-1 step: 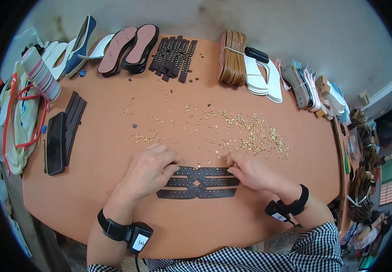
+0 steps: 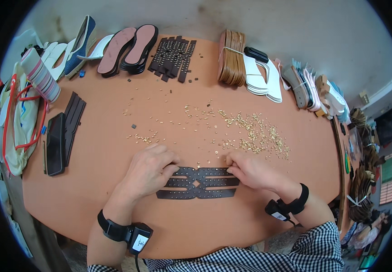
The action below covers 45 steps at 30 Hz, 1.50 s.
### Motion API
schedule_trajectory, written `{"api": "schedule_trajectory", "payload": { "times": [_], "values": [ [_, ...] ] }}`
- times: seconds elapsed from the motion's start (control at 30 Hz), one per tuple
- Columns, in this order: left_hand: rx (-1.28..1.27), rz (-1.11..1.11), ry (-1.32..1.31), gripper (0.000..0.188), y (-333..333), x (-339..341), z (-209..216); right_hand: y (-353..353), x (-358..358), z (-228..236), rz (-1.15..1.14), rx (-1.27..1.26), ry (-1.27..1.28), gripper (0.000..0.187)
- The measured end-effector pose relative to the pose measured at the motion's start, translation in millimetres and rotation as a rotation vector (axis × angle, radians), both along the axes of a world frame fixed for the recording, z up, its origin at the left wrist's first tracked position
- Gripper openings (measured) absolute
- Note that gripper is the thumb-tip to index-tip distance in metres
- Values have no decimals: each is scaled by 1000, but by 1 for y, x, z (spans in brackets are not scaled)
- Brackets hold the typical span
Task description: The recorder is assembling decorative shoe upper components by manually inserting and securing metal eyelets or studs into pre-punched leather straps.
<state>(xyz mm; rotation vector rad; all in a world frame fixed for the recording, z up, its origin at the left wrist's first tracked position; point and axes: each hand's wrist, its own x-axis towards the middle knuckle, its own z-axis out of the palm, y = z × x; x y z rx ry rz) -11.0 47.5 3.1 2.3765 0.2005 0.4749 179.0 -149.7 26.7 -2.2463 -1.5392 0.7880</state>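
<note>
A dark studded strap [image 2: 202, 182] lies flat on the brown bench [image 2: 214, 226], a small diamond-shaped opening at its middle. The left hand [image 2: 152, 167] pinches the strap's far left corner, the right hand [image 2: 249, 170] its far right corner. Beyond the strap, loose gold studs [image 2: 255, 133] are scattered, thickest toward its right. Well left of it lie a black tray [image 2: 56, 143] and dark strips [image 2: 74, 120]; farthest beyond it, pink-topped soles [image 2: 142, 45] and a tied brown stack [image 2: 233, 59].
</note>
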Motion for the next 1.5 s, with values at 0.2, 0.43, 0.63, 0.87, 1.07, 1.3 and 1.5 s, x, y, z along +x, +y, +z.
{"api": "schedule_trajectory", "payload": {
  "times": [0.2, 0.43, 0.63, 0.87, 1.07, 1.3, 1.5],
  "values": [
    [-4, -15, 34, 11, 2, 4, -3, 12, 12, 7, 19, -159, 126, 8],
    [4, 6, 54, 11, -3, 2, 4, 21, 11, 17, -24, -294, 211, 10],
    [127, -97, 40, 13, -7, 2, 9, 4, 12, -7, 12, -24, 53, 10],
    [177, -119, 110, 14, -13, 1, 13, -19, 82, -8, -424, 203, -146, 14],
    [79, -93, 18, 14, -11, 0, 4, -20, 145, -9, -501, 149, -403, 12],
    [73, -84, 40, 12, -11, 0, 4, -10, 144, -14, -375, 104, -429, 11],
    [78, -78, 38, 11, -11, 0, 5, -4, 139, -9, -325, -82, -596, 18]
  ]
}}
